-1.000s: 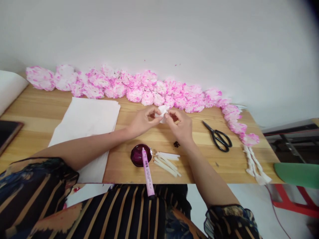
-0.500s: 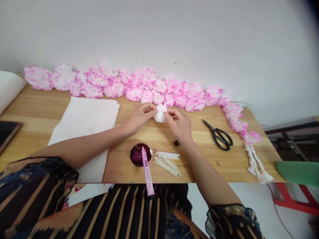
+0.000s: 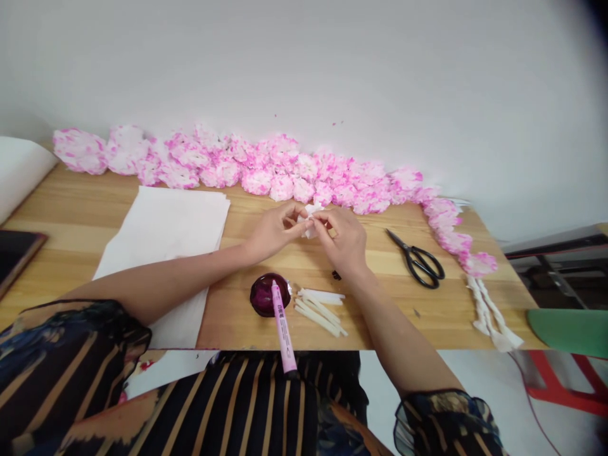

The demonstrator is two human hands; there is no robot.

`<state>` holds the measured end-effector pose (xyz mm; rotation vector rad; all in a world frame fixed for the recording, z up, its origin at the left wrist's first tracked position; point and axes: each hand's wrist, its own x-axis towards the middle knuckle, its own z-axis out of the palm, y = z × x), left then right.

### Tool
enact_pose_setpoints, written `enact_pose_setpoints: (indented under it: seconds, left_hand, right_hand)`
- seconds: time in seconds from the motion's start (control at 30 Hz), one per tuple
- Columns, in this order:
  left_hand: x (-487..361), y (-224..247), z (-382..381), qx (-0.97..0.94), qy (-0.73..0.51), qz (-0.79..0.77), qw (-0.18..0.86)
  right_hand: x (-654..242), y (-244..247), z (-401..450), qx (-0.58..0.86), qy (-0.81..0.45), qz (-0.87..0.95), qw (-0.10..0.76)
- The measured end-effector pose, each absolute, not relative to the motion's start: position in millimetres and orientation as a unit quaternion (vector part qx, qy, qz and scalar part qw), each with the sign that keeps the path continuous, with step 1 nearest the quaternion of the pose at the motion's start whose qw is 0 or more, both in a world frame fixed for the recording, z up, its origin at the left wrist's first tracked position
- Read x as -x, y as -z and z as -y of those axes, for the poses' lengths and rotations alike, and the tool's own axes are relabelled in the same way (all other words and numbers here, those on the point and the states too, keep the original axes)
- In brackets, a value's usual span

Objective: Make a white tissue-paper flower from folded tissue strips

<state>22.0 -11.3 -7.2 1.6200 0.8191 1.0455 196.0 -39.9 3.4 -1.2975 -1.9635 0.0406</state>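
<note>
Between my two hands, above the middle of the wooden table, is a small white paper flower [image 3: 312, 211]. My left hand [image 3: 275, 231] pinches it from the left with thumb and fingers. From the right, my right hand [image 3: 342, 237] grips it too, and the fingertips of both hands nearly meet. Fingers cover much of the flower. Nearer to me, a pink marker [image 3: 284, 335] leans on a dark dish [image 3: 262, 294] with purple colour in it. Several pale sticks [image 3: 320, 311] lie to the dish's right.
Pink-and-white paper flowers [image 3: 256, 182] line the table's back edge along the wall. White paper sheets [image 3: 168, 221] lie at left, black scissors [image 3: 418, 263] at right. Twisted white paper strips [image 3: 484, 310] rest near the right edge. A dark flat object [image 3: 19, 253] sits far left.
My hands have drawn closer together, and their fingertips now cover more of the white paper flower. The view has shifted slightly.
</note>
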Motion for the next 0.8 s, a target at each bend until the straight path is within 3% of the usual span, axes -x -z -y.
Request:
enact_pose_setpoints:
  seconds: [0.2, 0.37, 0.5, 0.8]
  left_hand:
    - [-23.9, 11.3, 2.7, -0.620, -0.449, -0.342, 0.545]
    - [-22.7, 9.2, 1.9, -0.564, -0.468, -0.359, 0.578]
    - [-22.4, 8.7, 4.3, -0.587, -0.474, -0.370, 0.541]
    - [-24.4, 3.2, 11.8, -0.666, -0.445, -0.360, 0.478]
  right_hand:
    - [-194.9, -1.9, 38.8, 0.516, -0.060, 0.744, 0.420]
    - [-193.9, -1.7, 35.1, 0.555, -0.264, 0.613, 0.496]
    - [-195.8, -2.5, 31.5, 0.537, -0.372, 0.563, 0.506]
    - [-191.6, -4.7, 40.3, 0.562, -0.187, 0.665, 0.455]
